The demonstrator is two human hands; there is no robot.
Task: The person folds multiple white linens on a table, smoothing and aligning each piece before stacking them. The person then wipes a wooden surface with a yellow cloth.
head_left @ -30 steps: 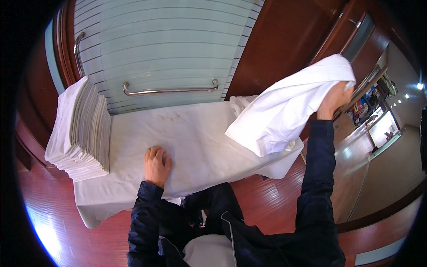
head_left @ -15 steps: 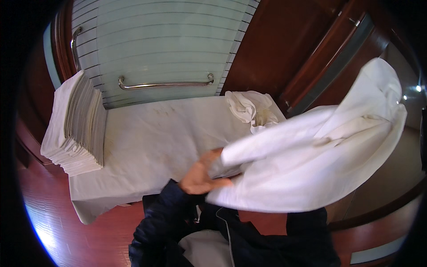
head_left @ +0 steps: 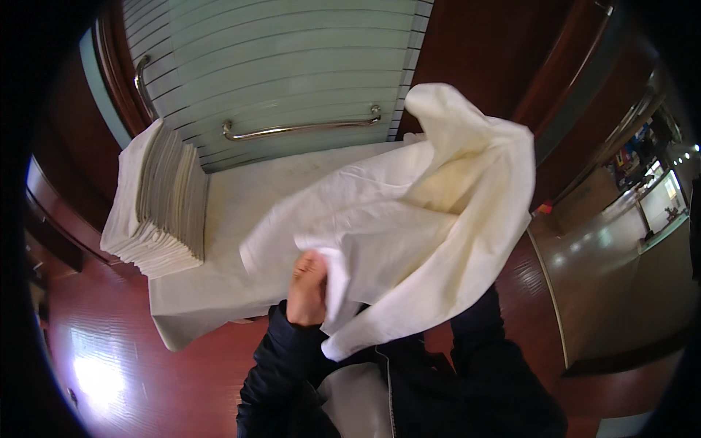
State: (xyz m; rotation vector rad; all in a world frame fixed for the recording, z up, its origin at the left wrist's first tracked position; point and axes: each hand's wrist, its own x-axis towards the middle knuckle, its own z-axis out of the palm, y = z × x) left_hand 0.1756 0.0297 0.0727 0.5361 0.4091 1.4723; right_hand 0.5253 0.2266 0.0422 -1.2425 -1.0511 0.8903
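A large white cloth (head_left: pixel 409 212) hangs in the air in front of me, billowing in loose folds. My left hand (head_left: pixel 308 288) is closed on its near left edge, where a corner flops over beside the fingers. The dark right sleeve (head_left: pixel 478 328) passes under the cloth, which hides my right hand completely. Behind the cloth's lifted upper right part, a second crumpled white cloth (head_left: pixel 413 137) barely shows. A tall stack of folded white cloths (head_left: pixel 164 201) stands at the left end of the covered table (head_left: pixel 248 186).
Beyond the table is a frosted glass panel (head_left: pixel 292 66) with a metal bar handle (head_left: pixel 303 130). Dark wood panelling (head_left: pixel 475 51) rises to its right. Reddish floor (head_left: pixel 109 321) lies around the table, and a curved counter-like surface (head_left: pixel 621 277) runs along the right.
The cloth has swung left and its raised part has come in from the far right. My left hand, spread at its edge before, has closed on it. The view has turned right.
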